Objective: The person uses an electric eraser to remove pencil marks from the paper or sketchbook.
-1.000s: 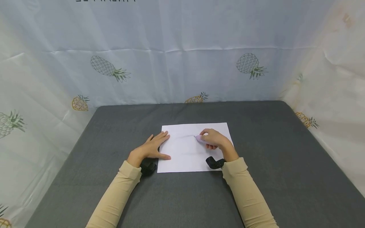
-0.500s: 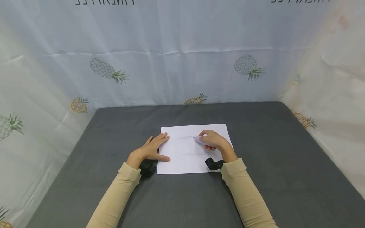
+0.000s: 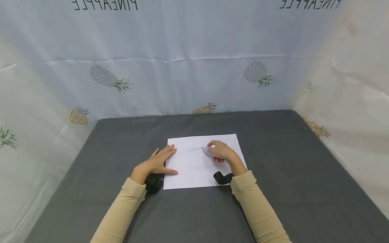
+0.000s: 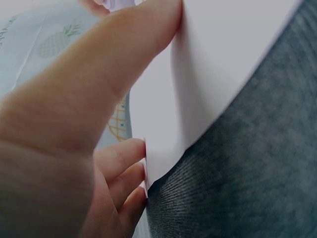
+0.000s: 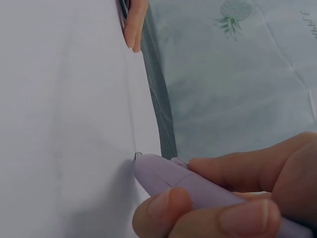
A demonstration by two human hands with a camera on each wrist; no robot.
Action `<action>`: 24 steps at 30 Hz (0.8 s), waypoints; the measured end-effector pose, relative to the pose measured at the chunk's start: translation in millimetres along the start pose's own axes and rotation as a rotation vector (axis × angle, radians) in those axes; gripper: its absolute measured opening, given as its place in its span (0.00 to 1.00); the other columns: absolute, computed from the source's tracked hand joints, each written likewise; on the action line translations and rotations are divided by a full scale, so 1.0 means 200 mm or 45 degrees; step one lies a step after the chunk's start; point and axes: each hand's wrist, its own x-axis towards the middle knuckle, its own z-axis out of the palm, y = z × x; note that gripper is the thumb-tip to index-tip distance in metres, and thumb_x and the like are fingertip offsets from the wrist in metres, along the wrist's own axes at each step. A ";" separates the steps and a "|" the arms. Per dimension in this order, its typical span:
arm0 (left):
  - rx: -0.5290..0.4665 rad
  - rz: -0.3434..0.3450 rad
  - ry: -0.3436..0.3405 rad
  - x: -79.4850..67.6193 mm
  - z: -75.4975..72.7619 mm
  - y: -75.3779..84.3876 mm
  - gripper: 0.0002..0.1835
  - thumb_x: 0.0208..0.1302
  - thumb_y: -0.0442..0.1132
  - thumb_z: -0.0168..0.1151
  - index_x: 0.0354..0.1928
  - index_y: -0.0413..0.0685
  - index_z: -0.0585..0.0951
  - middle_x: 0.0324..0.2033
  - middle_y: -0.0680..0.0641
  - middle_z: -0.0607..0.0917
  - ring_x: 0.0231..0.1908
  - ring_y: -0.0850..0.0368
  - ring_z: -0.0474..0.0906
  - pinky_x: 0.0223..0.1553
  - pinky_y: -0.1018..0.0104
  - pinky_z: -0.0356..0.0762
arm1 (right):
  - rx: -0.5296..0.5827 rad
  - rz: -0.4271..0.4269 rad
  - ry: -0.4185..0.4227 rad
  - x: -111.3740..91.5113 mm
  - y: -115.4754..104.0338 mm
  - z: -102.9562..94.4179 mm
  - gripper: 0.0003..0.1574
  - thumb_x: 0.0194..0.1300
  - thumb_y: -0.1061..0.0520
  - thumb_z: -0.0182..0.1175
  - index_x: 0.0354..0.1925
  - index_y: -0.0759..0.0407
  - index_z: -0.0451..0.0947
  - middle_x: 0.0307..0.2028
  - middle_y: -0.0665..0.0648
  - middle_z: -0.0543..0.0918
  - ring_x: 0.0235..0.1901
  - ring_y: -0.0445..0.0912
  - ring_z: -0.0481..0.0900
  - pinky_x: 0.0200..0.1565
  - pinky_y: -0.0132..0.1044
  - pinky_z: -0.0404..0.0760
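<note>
A white sheet of paper [image 3: 194,175] lies on the dark grey table. My left hand [image 3: 156,163] rests on its left side, fingers and thumb spread, and the thumb [image 4: 114,59] crosses the paper in the left wrist view. My right hand [image 3: 223,152] pinches a lavender utility knife [image 5: 193,186] with a rounded body, a small slider and a tiny metal tip. The tip meets the paper in its upper part. From there a thin line [image 5: 130,109] runs toward the left hand. Whether this line is a slit or a crease, I cannot tell.
The grey cloth-covered table [image 3: 127,135] spreads out around the paper. A pale curtain [image 3: 170,84] printed with pineapples hangs behind it and at both sides. A black wrist camera [image 3: 223,178] sits just above the paper's lower right part.
The head view has shifted slightly, so paper and hands sit a little lower and more to the left. Relative to the paper, both hands look almost unmoved.
</note>
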 end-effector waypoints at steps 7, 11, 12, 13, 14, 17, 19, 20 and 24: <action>0.003 -0.004 0.009 0.01 0.01 -0.01 0.54 0.52 0.57 0.71 0.74 0.42 0.55 0.77 0.41 0.51 0.77 0.41 0.44 0.74 0.34 0.36 | -0.050 0.025 -0.027 0.00 0.00 -0.01 0.21 0.71 0.52 0.51 0.58 0.59 0.71 0.11 0.51 0.70 0.10 0.39 0.63 0.15 0.27 0.62; 0.009 0.001 0.008 0.01 0.01 -0.01 0.54 0.51 0.57 0.71 0.74 0.42 0.55 0.76 0.40 0.51 0.77 0.40 0.45 0.74 0.33 0.36 | -0.066 0.038 -0.055 -0.01 0.00 -0.02 0.21 0.71 0.51 0.50 0.58 0.58 0.70 0.12 0.51 0.71 0.11 0.39 0.63 0.15 0.27 0.62; 0.011 0.002 0.006 0.01 0.01 -0.01 0.54 0.51 0.57 0.71 0.74 0.42 0.55 0.76 0.40 0.51 0.77 0.40 0.45 0.74 0.33 0.37 | -0.072 0.040 -0.060 -0.01 0.00 -0.02 0.21 0.71 0.51 0.50 0.58 0.58 0.70 0.12 0.51 0.71 0.11 0.39 0.63 0.15 0.27 0.62; 0.014 0.002 0.003 0.01 0.01 -0.01 0.54 0.52 0.57 0.71 0.74 0.42 0.55 0.77 0.40 0.51 0.77 0.40 0.45 0.74 0.33 0.37 | -0.076 0.039 -0.061 -0.01 0.00 -0.03 0.21 0.71 0.51 0.50 0.58 0.58 0.70 0.12 0.51 0.71 0.11 0.39 0.63 0.15 0.27 0.62; 0.012 0.002 0.001 0.01 0.01 -0.01 0.54 0.52 0.57 0.71 0.74 0.42 0.55 0.77 0.40 0.51 0.77 0.40 0.45 0.74 0.33 0.36 | -0.075 0.040 -0.062 -0.01 0.00 -0.03 0.21 0.71 0.51 0.50 0.58 0.58 0.70 0.12 0.51 0.71 0.11 0.39 0.63 0.15 0.27 0.62; 0.010 -0.001 -0.004 0.01 0.00 -0.01 0.54 0.52 0.57 0.71 0.74 0.43 0.55 0.77 0.41 0.51 0.77 0.41 0.44 0.74 0.34 0.36 | -0.067 0.034 -0.053 -0.01 0.00 -0.03 0.21 0.71 0.52 0.50 0.58 0.58 0.70 0.13 0.52 0.71 0.11 0.39 0.63 0.16 0.27 0.62; 0.003 -0.003 -0.005 0.01 0.00 0.00 0.54 0.52 0.57 0.71 0.75 0.43 0.54 0.77 0.41 0.51 0.77 0.41 0.44 0.74 0.35 0.35 | -0.056 0.032 -0.045 -0.01 0.00 -0.03 0.21 0.71 0.52 0.50 0.58 0.58 0.70 0.13 0.52 0.70 0.11 0.39 0.63 0.16 0.27 0.62; 0.000 -0.004 -0.007 0.01 0.00 0.00 0.54 0.52 0.56 0.71 0.75 0.43 0.54 0.77 0.41 0.51 0.77 0.41 0.44 0.74 0.35 0.35 | -0.049 0.033 -0.043 0.00 0.00 -0.03 0.21 0.71 0.52 0.50 0.58 0.58 0.70 0.13 0.52 0.70 0.11 0.39 0.63 0.16 0.28 0.62; -0.008 -0.013 -0.016 0.00 0.00 0.00 0.54 0.52 0.57 0.71 0.75 0.43 0.54 0.77 0.41 0.50 0.77 0.41 0.44 0.74 0.34 0.35 | -0.035 0.032 -0.037 0.01 0.00 -0.02 0.21 0.71 0.52 0.50 0.58 0.59 0.70 0.12 0.51 0.70 0.11 0.39 0.63 0.16 0.28 0.62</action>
